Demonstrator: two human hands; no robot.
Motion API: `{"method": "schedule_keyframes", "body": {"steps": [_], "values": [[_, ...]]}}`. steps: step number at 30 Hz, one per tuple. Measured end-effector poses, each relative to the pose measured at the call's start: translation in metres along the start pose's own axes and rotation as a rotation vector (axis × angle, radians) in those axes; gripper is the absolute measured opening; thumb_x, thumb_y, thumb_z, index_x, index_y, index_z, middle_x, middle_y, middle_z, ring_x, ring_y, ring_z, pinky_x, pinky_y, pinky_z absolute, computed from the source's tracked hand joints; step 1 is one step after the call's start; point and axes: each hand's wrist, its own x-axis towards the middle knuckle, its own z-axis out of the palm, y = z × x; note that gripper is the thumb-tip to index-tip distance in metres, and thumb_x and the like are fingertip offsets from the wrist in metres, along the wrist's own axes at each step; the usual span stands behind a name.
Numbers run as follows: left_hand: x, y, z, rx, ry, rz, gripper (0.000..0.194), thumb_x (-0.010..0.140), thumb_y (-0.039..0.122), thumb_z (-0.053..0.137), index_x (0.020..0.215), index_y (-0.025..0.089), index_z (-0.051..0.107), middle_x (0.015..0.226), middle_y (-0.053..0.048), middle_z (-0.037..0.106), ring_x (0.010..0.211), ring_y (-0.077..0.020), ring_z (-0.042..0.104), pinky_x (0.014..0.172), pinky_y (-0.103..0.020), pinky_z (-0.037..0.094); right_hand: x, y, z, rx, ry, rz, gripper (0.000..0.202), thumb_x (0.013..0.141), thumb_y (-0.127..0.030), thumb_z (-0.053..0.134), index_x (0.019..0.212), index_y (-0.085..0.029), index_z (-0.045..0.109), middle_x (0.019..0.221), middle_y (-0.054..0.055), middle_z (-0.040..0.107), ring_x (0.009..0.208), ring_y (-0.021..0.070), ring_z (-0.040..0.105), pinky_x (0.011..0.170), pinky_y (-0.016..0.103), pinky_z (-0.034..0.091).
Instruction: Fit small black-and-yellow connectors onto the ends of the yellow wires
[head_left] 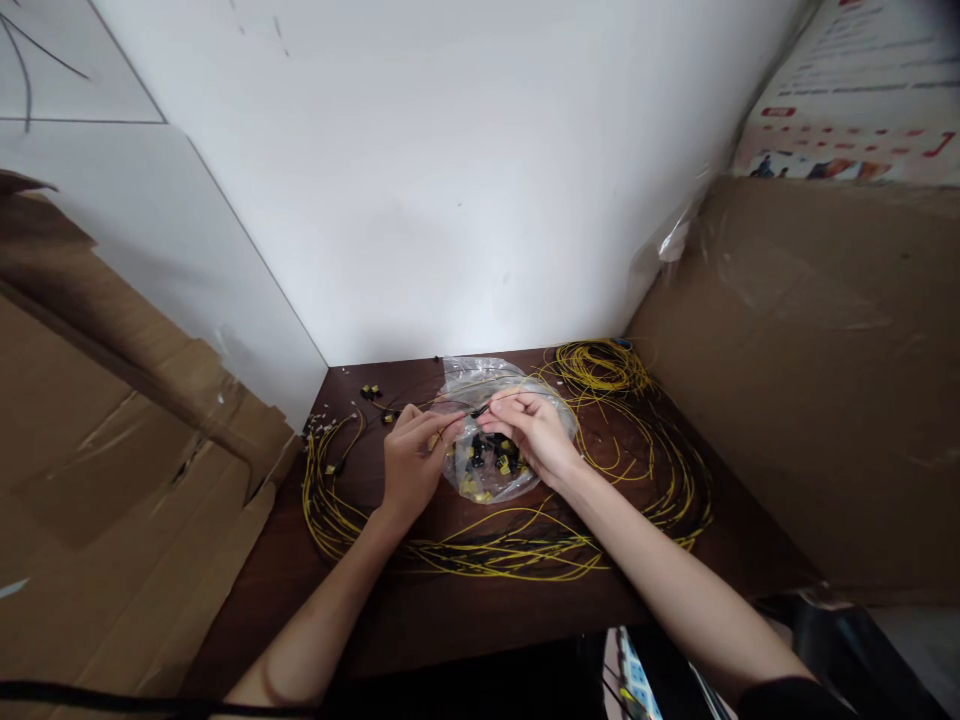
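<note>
Above a clear plastic bag [504,372] on the dark brown table, my two hands nearly meet. My left hand [420,450] pinches a thin wire between thumb and fingertips. My right hand [531,430] has its fingertips closed on a small black piece [478,411], right beside the left fingertips. Inside the bag lie several small black and yellow parts [504,462]. Long yellow and black wires [495,560] curve around the bag and pass below both wrists. Fine detail at the fingertips is too small to tell.
A coil of yellow wire [600,368] lies at the back right. Small black-yellow parts [370,391] and white scraps sit at the back left. Cardboard stands on the left [120,430] and right [817,380], with a white wall [465,180] behind.
</note>
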Motion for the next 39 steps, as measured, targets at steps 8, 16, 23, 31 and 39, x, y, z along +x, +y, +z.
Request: {"method": "schedule_keyframes", "body": {"steps": [8,16,23,31,39], "values": [[-0.003,-0.0024,0.0024,-0.046,0.013,0.021,0.019,0.078,0.019,0.061,0.096,0.02,0.069,0.077,-0.003,0.068,0.068,-0.0143,0.047,0.065,-0.029,0.041,-0.0043,0.0028,0.001,-0.052,-0.028,0.004,0.022,0.06,-0.023,0.076,0.075,-0.014,0.064,0.067,0.002,0.067,0.065,0.0135,0.066,0.065,0.023,0.055],[-0.0043,-0.0011,0.0037,-0.046,0.027,0.021,0.015,0.076,0.018,0.062,0.09,0.019,0.069,0.076,-0.004,0.067,0.07,-0.0152,0.05,0.066,-0.03,0.042,-0.0061,0.0063,0.0024,-0.095,-0.033,-0.017,0.018,0.062,-0.024,0.075,0.074,-0.014,0.066,0.068,0.002,0.068,0.063,0.0118,0.065,0.065,0.022,0.054],[-0.0044,-0.0006,0.0033,-0.077,0.025,0.028,0.015,0.076,0.017,0.063,0.09,0.02,0.069,0.076,-0.004,0.068,0.07,-0.0155,0.051,0.066,-0.03,0.043,-0.0042,0.0055,0.0036,-0.051,-0.011,0.03,0.023,0.061,-0.027,0.076,0.073,-0.012,0.063,0.066,0.003,0.068,0.062,0.0128,0.066,0.064,0.023,0.055],[-0.0018,0.0045,0.001,-0.05,0.018,0.067,0.014,0.079,0.017,0.059,0.088,0.019,0.069,0.077,-0.004,0.067,0.071,-0.0153,0.051,0.067,-0.031,0.042,-0.0034,0.0026,0.0068,0.065,0.035,0.087,0.028,0.059,-0.027,0.078,0.072,-0.014,0.058,0.064,0.004,0.068,0.057,0.0152,0.066,0.057,0.024,0.057],[-0.0026,0.0008,0.0023,-0.031,0.026,0.055,0.015,0.078,0.018,0.06,0.09,0.02,0.069,0.077,-0.005,0.067,0.072,-0.016,0.051,0.067,-0.031,0.043,-0.0054,0.007,0.0043,-0.008,0.019,0.038,0.024,0.058,-0.023,0.078,0.075,-0.013,0.065,0.066,0.002,0.068,0.065,0.0132,0.066,0.068,0.023,0.056]]}}
